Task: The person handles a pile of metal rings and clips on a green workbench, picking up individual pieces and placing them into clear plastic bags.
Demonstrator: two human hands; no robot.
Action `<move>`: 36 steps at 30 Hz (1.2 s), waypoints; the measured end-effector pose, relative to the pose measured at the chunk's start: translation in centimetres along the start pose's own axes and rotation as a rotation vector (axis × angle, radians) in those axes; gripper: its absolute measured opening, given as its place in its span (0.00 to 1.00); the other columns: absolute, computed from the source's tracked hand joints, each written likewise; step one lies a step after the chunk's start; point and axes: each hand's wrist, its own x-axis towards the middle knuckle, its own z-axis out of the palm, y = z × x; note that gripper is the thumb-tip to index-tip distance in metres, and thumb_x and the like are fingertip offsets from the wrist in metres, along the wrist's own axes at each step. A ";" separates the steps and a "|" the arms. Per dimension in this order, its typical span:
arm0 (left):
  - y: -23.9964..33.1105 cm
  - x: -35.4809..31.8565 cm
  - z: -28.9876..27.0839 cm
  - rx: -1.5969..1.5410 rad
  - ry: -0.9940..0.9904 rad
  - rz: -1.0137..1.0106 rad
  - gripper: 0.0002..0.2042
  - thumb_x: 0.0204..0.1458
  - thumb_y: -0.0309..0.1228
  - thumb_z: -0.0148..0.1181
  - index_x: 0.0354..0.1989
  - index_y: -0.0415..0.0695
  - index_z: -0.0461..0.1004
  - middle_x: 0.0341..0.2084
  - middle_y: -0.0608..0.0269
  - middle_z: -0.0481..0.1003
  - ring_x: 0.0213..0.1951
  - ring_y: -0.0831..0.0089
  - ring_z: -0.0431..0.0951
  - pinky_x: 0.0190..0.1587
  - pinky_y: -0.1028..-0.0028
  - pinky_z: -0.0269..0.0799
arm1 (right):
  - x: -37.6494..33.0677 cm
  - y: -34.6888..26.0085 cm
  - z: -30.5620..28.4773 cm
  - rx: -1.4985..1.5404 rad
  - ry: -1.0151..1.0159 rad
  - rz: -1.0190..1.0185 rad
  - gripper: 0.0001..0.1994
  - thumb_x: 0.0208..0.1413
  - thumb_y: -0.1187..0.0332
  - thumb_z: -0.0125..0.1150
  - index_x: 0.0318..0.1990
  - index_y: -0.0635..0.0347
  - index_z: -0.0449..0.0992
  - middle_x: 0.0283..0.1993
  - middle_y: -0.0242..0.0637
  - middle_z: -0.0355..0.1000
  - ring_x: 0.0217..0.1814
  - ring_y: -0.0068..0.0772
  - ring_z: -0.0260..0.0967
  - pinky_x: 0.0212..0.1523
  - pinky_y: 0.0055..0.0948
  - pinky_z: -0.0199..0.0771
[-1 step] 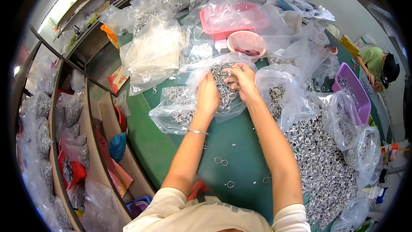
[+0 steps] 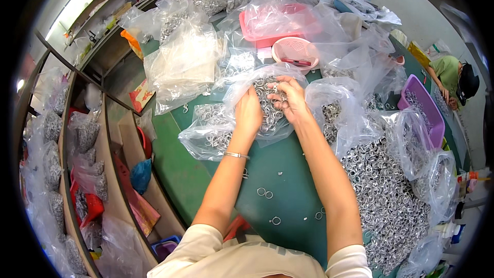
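A clear plastic bag (image 2: 282, 129) of small silvery metal rings (image 2: 269, 115) lies before me at the middle of the green table. My left hand (image 2: 249, 109) is at the bag's left side, its fingers pressed together and partly hidden among the rings and film; what they hold I cannot make out. Over the bag's right side, my right hand (image 2: 293, 100) has curled fingers with a few rings at the fingertips. Another clear bag with rings (image 2: 218, 138) lies by my left wrist. To the right of my right forearm spreads a large heap of loose rings (image 2: 386, 201).
Loose rings (image 2: 265, 193) dot the green table (image 2: 180, 162). Beyond the bag stand a pink round basket (image 2: 293, 47) and a pink tray (image 2: 252, 31). A purple basin (image 2: 435, 118) is at right, near a person in green (image 2: 446, 74). Shelves with filled bags (image 2: 85, 131) line the left.
My right hand has shifted very slightly at the rings, its fingers moving a little. My left hand and the bags look nearly unchanged.
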 end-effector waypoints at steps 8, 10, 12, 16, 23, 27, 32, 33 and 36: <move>-2.8 1.0 1.3 0.157 -0.038 -0.003 0.17 0.42 0.17 0.52 0.44 0.39 0.71 0.34 0.43 0.75 0.40 0.48 0.76 0.42 0.58 0.70 | 0.5 0.9 -0.3 -0.585 -0.040 -0.086 0.15 0.47 0.73 0.62 0.45 0.57 0.77 0.41 0.40 0.70 0.37 0.36 0.74 0.27 0.29 0.73; -2.7 1.2 1.1 0.138 -0.010 -0.002 0.15 0.43 0.16 0.51 0.42 0.38 0.72 0.33 0.43 0.75 0.39 0.48 0.76 0.41 0.57 0.70 | 0.1 2.2 -0.3 -1.127 0.036 -0.489 0.18 0.45 0.76 0.59 0.47 0.57 0.77 0.46 0.46 0.67 0.41 0.39 0.73 0.33 0.35 0.75; -2.1 0.9 0.4 0.079 0.010 0.003 0.14 0.44 0.16 0.49 0.40 0.37 0.72 0.33 0.43 0.75 0.38 0.47 0.76 0.41 0.57 0.70 | -0.7 1.5 0.4 -1.369 -0.017 -0.565 0.18 0.43 0.79 0.58 0.45 0.57 0.78 0.50 0.55 0.64 0.47 0.50 0.69 0.45 0.45 0.73; -1.2 0.8 -0.3 -0.019 0.036 0.024 0.11 0.46 0.16 0.49 0.37 0.36 0.73 0.32 0.43 0.75 0.37 0.46 0.75 0.41 0.58 0.70 | 1.1 2.6 -0.5 -1.715 0.026 -0.745 0.12 0.45 0.73 0.61 0.40 0.57 0.78 0.40 0.47 0.69 0.40 0.51 0.72 0.41 0.40 0.75; -2.5 0.8 0.1 -0.022 -0.141 0.129 0.11 0.45 0.15 0.49 0.37 0.37 0.72 0.34 0.39 0.73 0.39 0.44 0.74 0.42 0.54 0.69 | 0.6 2.8 -2.0 -0.536 -0.001 -0.403 0.07 0.52 0.69 0.56 0.37 0.59 0.72 0.34 0.38 0.70 0.30 0.32 0.72 0.27 0.30 0.71; -2.3 0.8 -0.1 -0.007 -0.152 0.053 0.07 0.45 0.17 0.51 0.34 0.36 0.72 0.32 0.42 0.72 0.38 0.44 0.73 0.41 0.56 0.69 | -2.0 1.6 -1.7 0.176 -0.128 0.048 0.10 0.56 0.63 0.56 0.40 0.55 0.66 0.37 0.34 0.72 0.31 0.26 0.72 0.20 0.21 0.65; 0.2 -0.2 -1.4 -0.495 -0.112 -0.096 0.05 0.52 0.20 0.49 0.36 0.35 0.69 0.32 0.49 0.74 0.35 0.56 0.76 0.36 0.63 0.72 | -3.2 2.7 -1.2 0.324 0.029 0.076 0.07 0.56 0.65 0.57 0.37 0.56 0.68 0.34 0.34 0.73 0.30 0.29 0.73 0.20 0.22 0.66; 1.1 -1.1 -1.3 -0.837 -0.157 -0.300 0.05 0.53 0.20 0.50 0.37 0.36 0.68 0.31 0.53 0.74 0.35 0.61 0.76 0.36 0.66 0.72 | -3.1 3.2 -1.4 0.362 0.046 0.074 0.06 0.56 0.66 0.57 0.36 0.56 0.69 0.34 0.34 0.73 0.30 0.29 0.73 0.20 0.22 0.66; 1.4 -3.4 -2.0 -1.404 -0.218 -0.614 0.06 0.56 0.22 0.49 0.41 0.38 0.67 0.32 0.60 0.73 0.36 0.73 0.75 0.36 0.74 0.72 | -4.0 3.5 -0.5 0.435 0.176 0.060 0.06 0.56 0.66 0.57 0.39 0.55 0.72 0.34 0.31 0.73 0.32 0.25 0.72 0.25 0.22 0.68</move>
